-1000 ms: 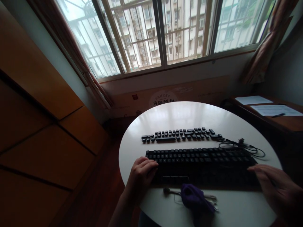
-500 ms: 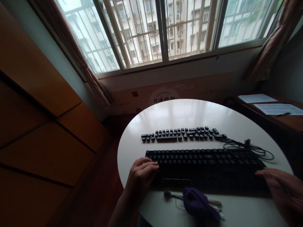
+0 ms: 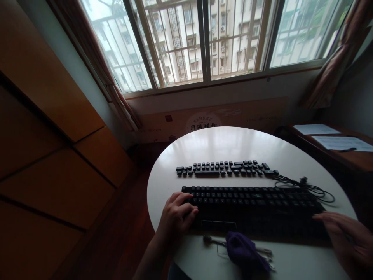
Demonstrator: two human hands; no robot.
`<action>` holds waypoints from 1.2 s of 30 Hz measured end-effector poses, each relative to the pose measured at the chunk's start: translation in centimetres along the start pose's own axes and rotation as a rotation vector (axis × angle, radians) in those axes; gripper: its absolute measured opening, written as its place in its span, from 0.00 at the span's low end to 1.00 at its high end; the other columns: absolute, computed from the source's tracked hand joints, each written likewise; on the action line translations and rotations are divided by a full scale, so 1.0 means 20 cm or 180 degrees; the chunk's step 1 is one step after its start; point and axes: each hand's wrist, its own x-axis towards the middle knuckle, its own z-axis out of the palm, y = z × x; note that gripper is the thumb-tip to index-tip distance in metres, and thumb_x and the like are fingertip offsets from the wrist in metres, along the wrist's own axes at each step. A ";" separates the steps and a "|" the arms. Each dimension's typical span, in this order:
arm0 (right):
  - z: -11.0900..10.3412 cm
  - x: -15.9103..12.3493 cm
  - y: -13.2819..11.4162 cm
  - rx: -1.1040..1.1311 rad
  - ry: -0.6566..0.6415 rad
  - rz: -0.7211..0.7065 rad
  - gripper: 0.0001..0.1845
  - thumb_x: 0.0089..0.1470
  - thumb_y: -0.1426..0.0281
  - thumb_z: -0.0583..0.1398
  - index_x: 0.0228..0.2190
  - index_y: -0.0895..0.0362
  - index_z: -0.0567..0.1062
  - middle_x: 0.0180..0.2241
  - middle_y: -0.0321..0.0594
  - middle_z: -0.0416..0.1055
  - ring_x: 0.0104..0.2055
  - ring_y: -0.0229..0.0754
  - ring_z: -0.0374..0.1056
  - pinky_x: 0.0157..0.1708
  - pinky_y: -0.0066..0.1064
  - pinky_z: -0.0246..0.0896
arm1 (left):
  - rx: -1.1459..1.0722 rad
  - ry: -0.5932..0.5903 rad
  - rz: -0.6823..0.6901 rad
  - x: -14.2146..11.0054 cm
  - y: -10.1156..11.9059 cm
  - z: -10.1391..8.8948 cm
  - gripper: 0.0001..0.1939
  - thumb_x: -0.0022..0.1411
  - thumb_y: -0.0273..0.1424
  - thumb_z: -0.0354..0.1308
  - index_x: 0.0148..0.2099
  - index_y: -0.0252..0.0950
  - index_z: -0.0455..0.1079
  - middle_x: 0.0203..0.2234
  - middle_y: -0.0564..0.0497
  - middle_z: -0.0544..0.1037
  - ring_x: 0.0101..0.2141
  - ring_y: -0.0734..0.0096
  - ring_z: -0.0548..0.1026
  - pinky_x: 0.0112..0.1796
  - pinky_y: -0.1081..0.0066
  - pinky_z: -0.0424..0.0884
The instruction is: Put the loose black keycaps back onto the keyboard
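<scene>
The long black plastic keyboard [image 3: 247, 212] lay crosswise on the round white glossy table [image 3: 221, 146], its upper rows fitted with keycaps; its nearer part was dark and hard to make out, apart from a thin pale-edged rectangle near the front. The bare left hand [image 3: 176, 212] was on the keyboard's left end, its fingers bent and its thumb and forefinger a little apart; the bare right hand [image 3: 342, 233] had its outstretched fingers close together, the tips at the keyboard's right end; whether either hand was clamped on it, I cannot tell.

Just beyond the keyboard lay loose black plastic keycaps in rough rows, among them a long black bar-shaped keycap [image 3: 206, 173]; at the keyboard's far right corner was a looped thin black cable [image 3: 309, 187]. In front of the keyboard sat a crumpled purple cloth [image 3: 243, 249], with a small dark-headed brush [image 3: 207, 240] poking out to one side and slim metallic tools [image 3: 264, 251] to the other.

Well to the right of the keyboard stood a brown wooden desk [image 3: 359, 159] with printed white sheets [image 3: 335, 142] and a black pen [image 3: 347, 149]; well to its left was an orange-brown panelled wooden cabinet [image 3: 48, 89]; far beyond it was a wide barred window [image 3: 206, 46].
</scene>
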 end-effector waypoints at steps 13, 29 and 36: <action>0.02 0.18 -0.31 -0.0014 -0.0342 -0.1655 0.08 0.60 0.68 0.59 0.40 0.51 0.78 0.40 0.41 0.77 0.48 0.52 0.71 0.53 0.48 0.63 | 0.0271 0.0562 0.0339 -0.07 0.12 0.04 0.10 0.69 0.25 0.53 0.47 0.33 0.75 0.37 0.45 0.80 0.38 0.59 0.76 0.39 0.60 0.77; 1.26 0.89 -1.17 -0.0036 -0.2731 -0.1633 0.08 0.55 0.72 0.64 0.36 0.50 0.83 0.41 0.38 0.81 0.48 0.48 0.73 0.50 0.42 0.66 | 0.0078 0.0763 0.0496 -0.10 0.06 0.12 0.13 0.70 0.30 0.49 0.49 0.34 0.73 0.37 0.44 0.80 0.33 0.60 0.76 0.33 0.62 0.76; 1.39 0.86 -1.17 -0.0199 -0.3147 -0.1437 0.08 0.54 0.71 0.63 0.34 0.50 0.83 0.39 0.38 0.81 0.43 0.45 0.75 0.44 0.34 0.66 | 0.0101 0.1037 0.0574 -0.11 0.05 0.15 0.13 0.71 0.32 0.50 0.48 0.35 0.74 0.36 0.45 0.80 0.36 0.59 0.77 0.37 0.63 0.74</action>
